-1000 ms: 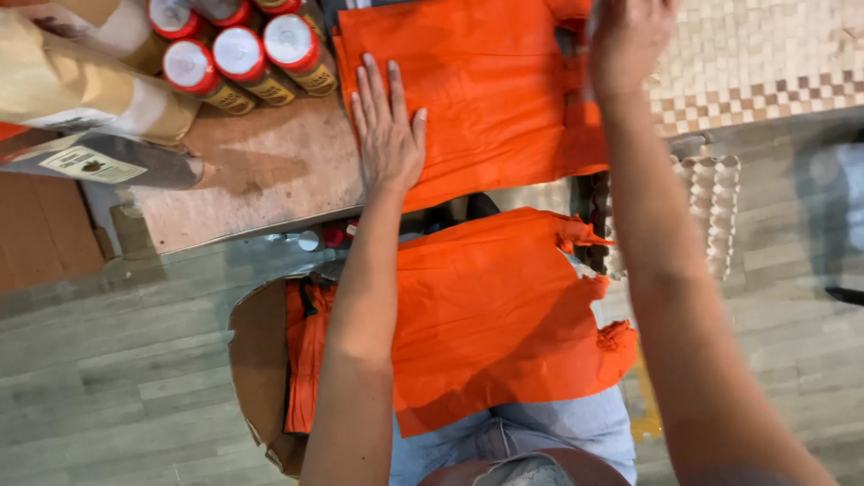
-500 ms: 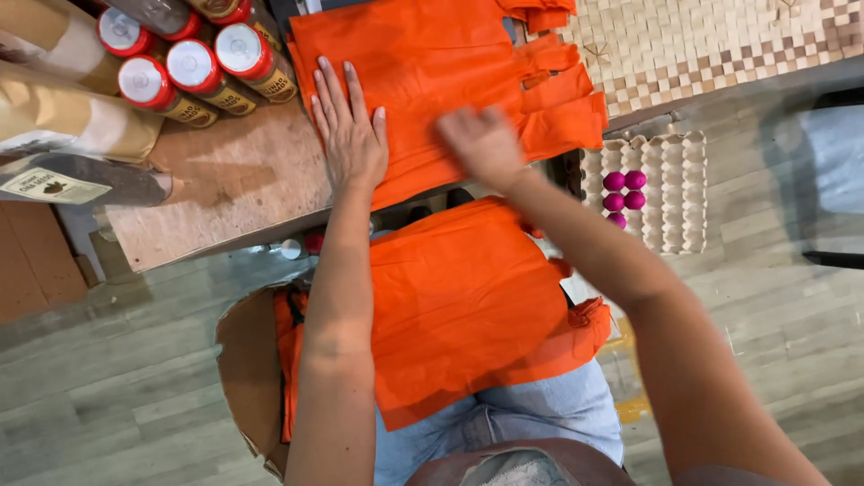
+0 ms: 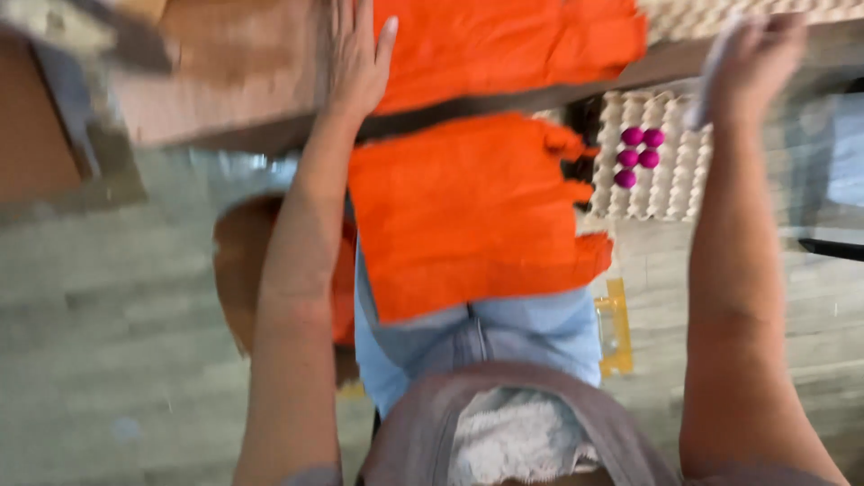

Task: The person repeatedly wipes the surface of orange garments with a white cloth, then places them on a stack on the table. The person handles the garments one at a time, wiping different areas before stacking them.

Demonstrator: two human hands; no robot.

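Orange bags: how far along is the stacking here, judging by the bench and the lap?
Done: one orange bag lies flat on the wooden bench. In hand: the left hand presses flat at that bag's left edge; the right hand is raised to the side with something pale and blurred in its grip. Left: a second orange bag lies on the lap, not yet on the bench.

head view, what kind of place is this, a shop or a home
Probably a small shop or packing counter, though the picture is blurred: stacked orange bags lie on a wooden counter, more rest on the person's lap, and an egg tray holds pink eggs.
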